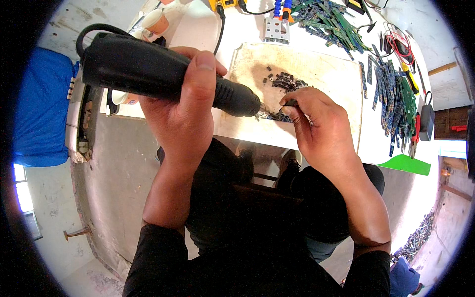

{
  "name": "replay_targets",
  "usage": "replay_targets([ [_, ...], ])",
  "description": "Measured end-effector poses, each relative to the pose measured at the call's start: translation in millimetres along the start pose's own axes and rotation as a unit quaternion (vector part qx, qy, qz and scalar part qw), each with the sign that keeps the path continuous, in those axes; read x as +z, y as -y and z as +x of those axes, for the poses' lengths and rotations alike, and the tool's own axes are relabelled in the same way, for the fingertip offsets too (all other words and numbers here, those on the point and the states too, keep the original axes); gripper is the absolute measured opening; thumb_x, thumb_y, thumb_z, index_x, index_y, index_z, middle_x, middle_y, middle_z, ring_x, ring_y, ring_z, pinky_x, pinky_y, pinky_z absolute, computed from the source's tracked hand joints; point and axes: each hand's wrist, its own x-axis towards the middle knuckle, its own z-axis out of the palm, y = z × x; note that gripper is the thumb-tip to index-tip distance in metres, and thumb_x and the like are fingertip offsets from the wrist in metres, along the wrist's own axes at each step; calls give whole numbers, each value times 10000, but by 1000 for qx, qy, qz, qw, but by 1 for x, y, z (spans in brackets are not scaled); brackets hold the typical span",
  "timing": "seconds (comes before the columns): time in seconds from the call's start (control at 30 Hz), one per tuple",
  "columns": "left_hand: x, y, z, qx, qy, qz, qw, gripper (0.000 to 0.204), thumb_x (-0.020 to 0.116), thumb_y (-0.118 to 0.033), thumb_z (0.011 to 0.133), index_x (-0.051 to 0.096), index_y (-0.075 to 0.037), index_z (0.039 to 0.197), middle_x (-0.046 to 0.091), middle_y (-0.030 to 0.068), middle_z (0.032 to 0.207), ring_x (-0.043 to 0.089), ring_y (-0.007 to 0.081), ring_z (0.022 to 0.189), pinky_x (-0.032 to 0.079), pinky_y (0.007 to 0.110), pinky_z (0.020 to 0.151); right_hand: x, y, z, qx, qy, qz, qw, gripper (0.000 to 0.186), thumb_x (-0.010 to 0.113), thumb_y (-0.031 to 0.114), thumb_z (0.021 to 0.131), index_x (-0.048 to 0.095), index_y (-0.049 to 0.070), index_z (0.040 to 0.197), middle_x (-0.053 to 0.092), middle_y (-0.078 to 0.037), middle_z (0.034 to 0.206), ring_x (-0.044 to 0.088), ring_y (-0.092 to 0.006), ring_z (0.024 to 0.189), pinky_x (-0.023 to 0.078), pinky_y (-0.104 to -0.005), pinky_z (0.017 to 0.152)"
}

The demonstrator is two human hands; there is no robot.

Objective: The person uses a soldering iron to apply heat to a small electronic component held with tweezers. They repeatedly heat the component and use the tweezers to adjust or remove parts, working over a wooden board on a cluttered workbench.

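My left hand (180, 111) is wrapped round a thick black hot air gun (133, 64), its cord looping at the back. The gun's metal nozzle (262, 112) points right, toward my right hand (326, 123). That hand is closed in a pinch on a small dark thing (291, 103), whose kind I cannot make out. Just below the pinch, partly hidden by the fingers, lies a narrow piece of circuit board (279, 117). Behind it, a loose pile of small black components (288, 82) rests on a stained tan board (341, 74).
Heaps of circuit board strips lie at the back (329, 20) and on the right (388, 99). A metal fixture (276, 30) stands behind the board. Paper cups (155, 22) are at the back left. Pliers (416, 131), a screwdriver (410, 79) and red wires are at right.
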Motion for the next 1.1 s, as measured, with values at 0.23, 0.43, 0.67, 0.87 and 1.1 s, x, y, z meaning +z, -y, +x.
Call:
replay_targets([
  [0.23, 0, 0, 0, 2, 3, 1, 1000, 60, 659, -88, 920, 648, -30, 927, 691, 81, 816, 672, 142, 752, 535, 293, 732, -1, 0, 0, 2, 14, -5, 1000, 183, 622, -73, 798, 627, -16, 973, 603, -202, 883, 606, -417, 855, 506, -457, 729],
  [0.43, 0, 0, 0, -4, 2, -6, 1000, 74, 670, -98, 915, 650, -29, 934, 695, 80, 820, 671, 139, 748, 534, 288, 731, -2, 2, 0, 13, 26, -4, 1000, 218, 610, -86, 790, 634, -17, 996, 618, -202, 911, 615, -412, 881, 514, -453, 757],
  [0.67, 1, -1, 0, -3, -1, -10, 1000, 84, 677, -106, 913, 647, -30, 932, 693, 83, 813, 671, 140, 744, 536, 283, 727, -3, 0, 0, 10, 29, -7, 999, 248, 601, -104, 778, 636, -14, 1006, 622, -203, 928, 620, -410, 896, 518, -451, 769],
  [0.87, 0, 0, 0, 0, 5, -10, 1000, 88, 678, -110, 912, 647, -31, 932, 695, 82, 812, 672, 141, 746, 537, 285, 729, -2, 1, 0, -1, 28, -1, 1000, 253, 603, -109, 774, 635, -19, 1008, 625, -206, 928, 621, -411, 901, 519, -452, 774],
  [1.1, 2, -2, 0, -12, -2, 0, 1000, 89, 677, -114, 914, 650, -30, 923, 695, 81, 806, 675, 145, 752, 539, 288, 739, -2, 1, 0, -2, 20, -25, 999, 173, 624, -101, 822, 631, -18, 974, 645, -174, 914, 640, -359, 852, 520, -387, 753],
])
